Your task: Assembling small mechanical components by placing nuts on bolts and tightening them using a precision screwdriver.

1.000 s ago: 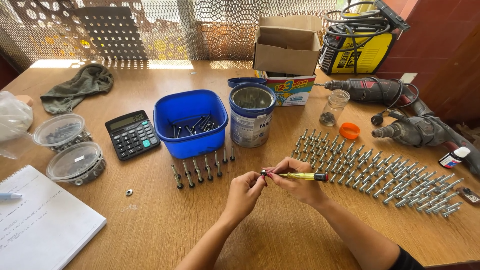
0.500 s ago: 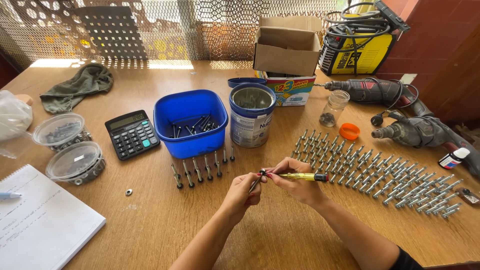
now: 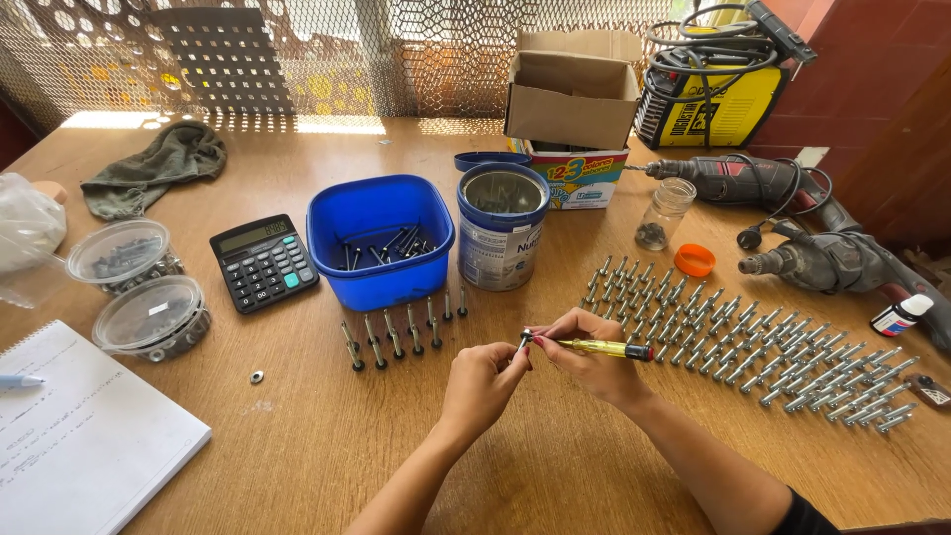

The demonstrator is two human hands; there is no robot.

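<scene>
The hands meet over the near middle of the counter (image 3: pixel 297 446). The right hand (image 3: pixel 594 362) grips a yellow screwdriver (image 3: pixel 594 347), its handle pointing right and its tip left. The left hand (image 3: pixel 482 381) is curled, its fingertips pinching a small screw (image 3: pixel 524 338) right at the tip. Both forearms come up from the near edge, wrists bent inward so the hands almost touch.

Judging from the layout, much is already done: a large bank of screws (image 3: pixel 753 342) lies in rows to the right, and a short row (image 3: pixel 401 332) lies just left of the hands, in front of the blue tub (image 3: pixel 381 272). A few screws remain in that tub, so some appear left. Beside it stand a tin (image 3: pixel 500 243) and a calculator (image 3: pixel 264 262).
</scene>
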